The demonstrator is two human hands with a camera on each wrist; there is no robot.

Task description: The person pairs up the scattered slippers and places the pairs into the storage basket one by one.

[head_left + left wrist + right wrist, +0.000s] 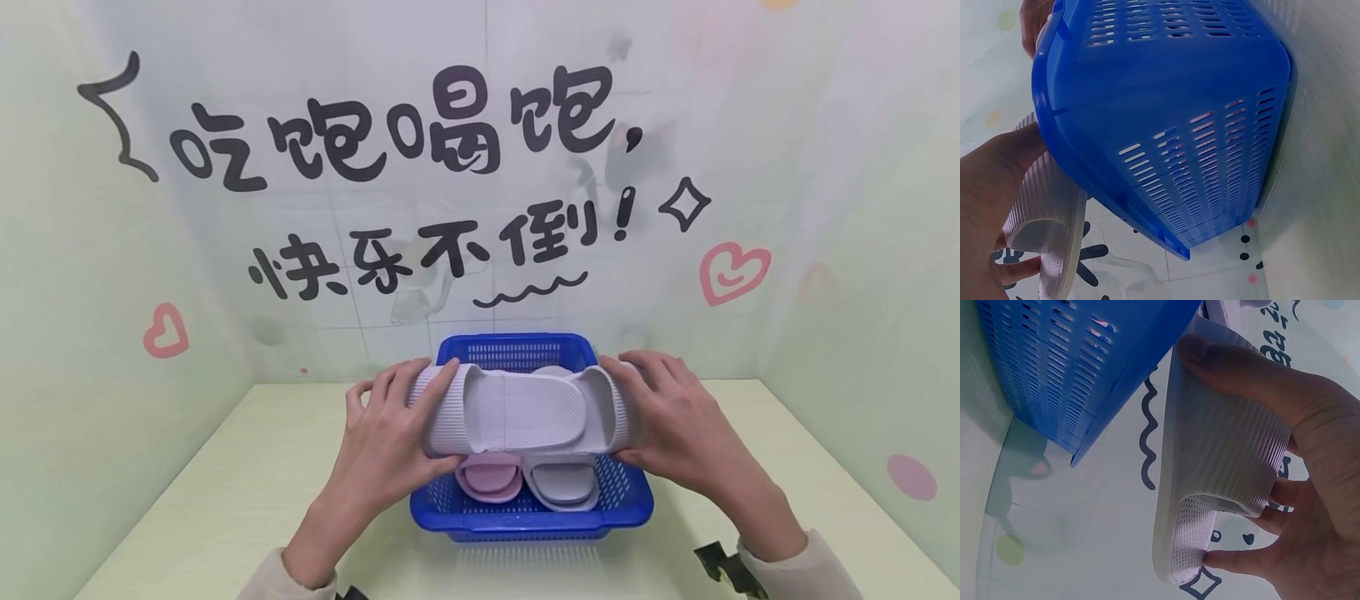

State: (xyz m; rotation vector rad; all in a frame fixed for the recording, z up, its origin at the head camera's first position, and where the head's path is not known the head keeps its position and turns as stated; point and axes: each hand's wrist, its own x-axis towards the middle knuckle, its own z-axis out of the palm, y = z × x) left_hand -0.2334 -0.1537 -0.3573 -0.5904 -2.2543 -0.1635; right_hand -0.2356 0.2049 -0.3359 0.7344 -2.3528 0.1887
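Head view: my left hand (390, 433) & right hand (675, 425) each grasp one end of the grey slipper (525, 410), held above the blue basket (525, 508); long axis runs left-right.
Basket: pink slipper (489, 477) & another grey one inside, near side.
Left wrist view: basket's outer wall (1166, 125), my fingers curled on the ribbed sole (1041, 194).
Right wrist view: thumb on the sole (1222, 444), fingertips in the mesh strap (1194, 531), which the head view hides.
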